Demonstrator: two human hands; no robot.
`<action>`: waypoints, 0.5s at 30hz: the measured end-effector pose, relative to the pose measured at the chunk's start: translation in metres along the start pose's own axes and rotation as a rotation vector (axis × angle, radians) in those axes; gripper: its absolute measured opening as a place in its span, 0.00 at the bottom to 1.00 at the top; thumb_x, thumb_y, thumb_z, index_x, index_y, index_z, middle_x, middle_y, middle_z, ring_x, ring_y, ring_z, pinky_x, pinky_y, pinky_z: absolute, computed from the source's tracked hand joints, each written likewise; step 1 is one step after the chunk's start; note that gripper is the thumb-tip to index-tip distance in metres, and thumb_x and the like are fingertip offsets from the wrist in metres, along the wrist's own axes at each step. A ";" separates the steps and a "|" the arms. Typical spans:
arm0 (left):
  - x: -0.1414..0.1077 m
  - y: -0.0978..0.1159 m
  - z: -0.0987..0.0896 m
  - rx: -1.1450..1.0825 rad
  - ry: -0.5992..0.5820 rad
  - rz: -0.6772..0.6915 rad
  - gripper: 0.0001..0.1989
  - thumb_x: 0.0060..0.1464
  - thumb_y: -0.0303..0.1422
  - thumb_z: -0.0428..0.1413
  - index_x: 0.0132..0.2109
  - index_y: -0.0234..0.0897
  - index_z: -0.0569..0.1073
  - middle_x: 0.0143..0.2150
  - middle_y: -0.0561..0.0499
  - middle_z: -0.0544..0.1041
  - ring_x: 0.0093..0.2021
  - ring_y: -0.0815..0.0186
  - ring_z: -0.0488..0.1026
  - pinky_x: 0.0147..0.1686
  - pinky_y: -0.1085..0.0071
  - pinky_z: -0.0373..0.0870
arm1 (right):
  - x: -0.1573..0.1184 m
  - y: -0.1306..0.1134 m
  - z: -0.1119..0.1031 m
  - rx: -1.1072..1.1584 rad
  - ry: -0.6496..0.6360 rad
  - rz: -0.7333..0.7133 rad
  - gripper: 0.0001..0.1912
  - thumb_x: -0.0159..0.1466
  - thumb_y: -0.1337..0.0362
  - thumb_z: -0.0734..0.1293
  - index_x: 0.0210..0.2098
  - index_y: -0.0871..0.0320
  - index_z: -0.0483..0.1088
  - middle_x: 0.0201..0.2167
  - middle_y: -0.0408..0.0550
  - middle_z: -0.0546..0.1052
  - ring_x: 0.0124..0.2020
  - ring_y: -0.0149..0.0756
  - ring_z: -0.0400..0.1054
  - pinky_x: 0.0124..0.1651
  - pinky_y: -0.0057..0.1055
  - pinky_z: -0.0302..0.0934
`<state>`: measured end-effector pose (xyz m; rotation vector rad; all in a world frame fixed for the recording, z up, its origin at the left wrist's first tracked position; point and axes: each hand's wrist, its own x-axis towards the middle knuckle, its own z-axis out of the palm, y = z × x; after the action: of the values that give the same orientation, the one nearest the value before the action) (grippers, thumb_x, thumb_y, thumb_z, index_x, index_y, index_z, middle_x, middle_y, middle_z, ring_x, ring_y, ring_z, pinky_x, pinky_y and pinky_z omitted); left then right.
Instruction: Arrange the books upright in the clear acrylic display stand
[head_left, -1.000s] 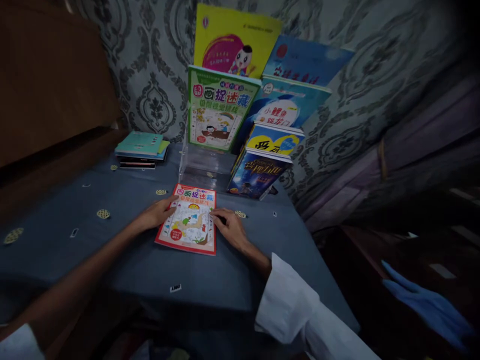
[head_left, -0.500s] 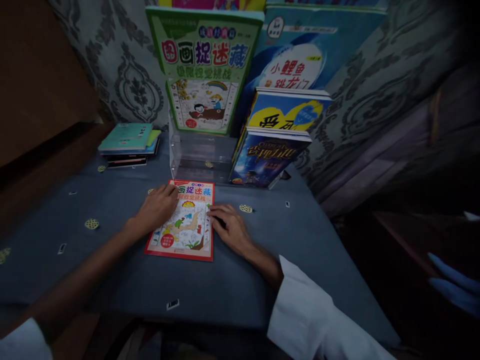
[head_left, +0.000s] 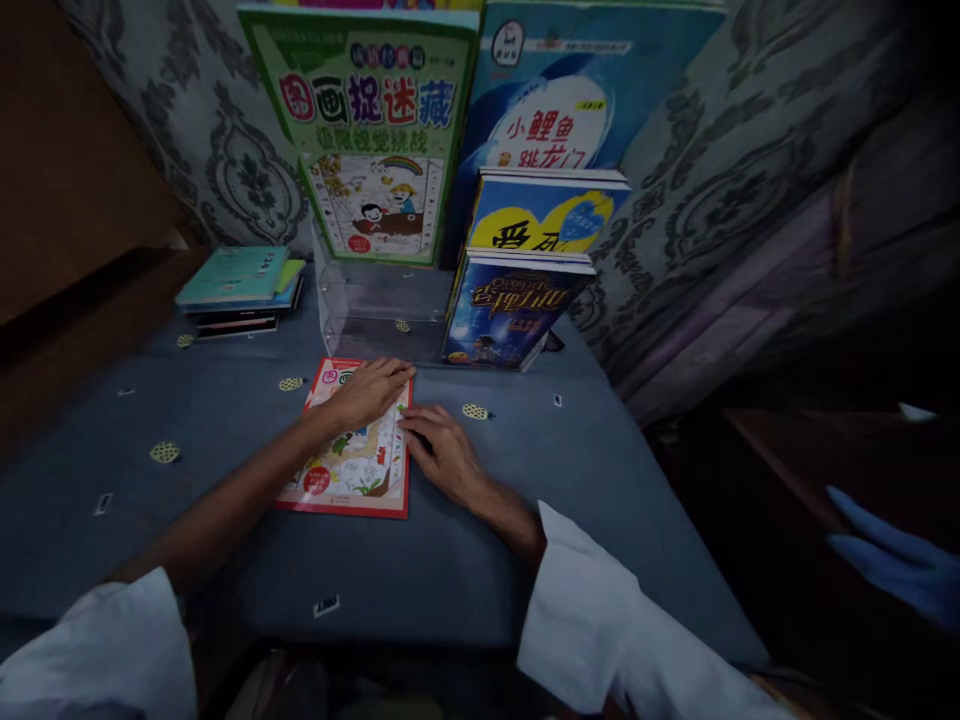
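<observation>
A red-bordered picture book [head_left: 341, 490] lies flat on the table with its cover up. Across the upper part of that cover stretches my left hand [head_left: 369, 393], palm down, its fingers extended to the top right corner and hiding much of the title. My right hand [head_left: 444, 455] rests at the right edge of the book, fingertips touching the border and the thumb apart from the fingers. Just beyond the book stands a clear acrylic display rack [head_left: 382, 340] that holds several upright books, including a green picture book [head_left: 379, 140] on the left.
On the rack's right side are a dark blue book [head_left: 510, 315], a blue and yellow book [head_left: 551, 215] and a large blue book [head_left: 559, 95]. A stack of books [head_left: 240, 280] sits at the back left. A grey-blue cloth [head_left: 225, 580] covers the table.
My left hand has slid right across the cover, from the upper left edge to the top right corner. The right hand stays at the right edge. The view has shifted slightly.
</observation>
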<state>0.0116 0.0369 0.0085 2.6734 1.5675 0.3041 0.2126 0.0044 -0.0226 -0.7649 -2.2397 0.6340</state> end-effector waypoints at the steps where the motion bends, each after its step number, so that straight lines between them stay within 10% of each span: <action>1: -0.006 -0.003 -0.002 -0.013 0.013 -0.008 0.21 0.69 0.33 0.44 0.64 0.38 0.68 0.64 0.43 0.71 0.62 0.56 0.68 0.60 0.57 0.65 | 0.000 0.000 0.000 0.001 0.008 -0.002 0.14 0.68 0.69 0.62 0.47 0.57 0.78 0.50 0.55 0.80 0.54 0.44 0.71 0.59 0.47 0.65; 15: -0.078 -0.057 0.004 0.048 0.185 -0.257 0.23 0.70 0.36 0.41 0.63 0.32 0.70 0.62 0.39 0.72 0.61 0.54 0.69 0.63 0.53 0.64 | 0.003 0.004 0.000 0.028 -0.012 0.034 0.15 0.69 0.67 0.61 0.50 0.56 0.77 0.50 0.54 0.80 0.54 0.45 0.72 0.58 0.48 0.65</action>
<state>-0.0734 -0.0027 -0.0147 2.4978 1.9694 0.5213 0.2123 0.0088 -0.0237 -0.7882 -2.2278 0.6868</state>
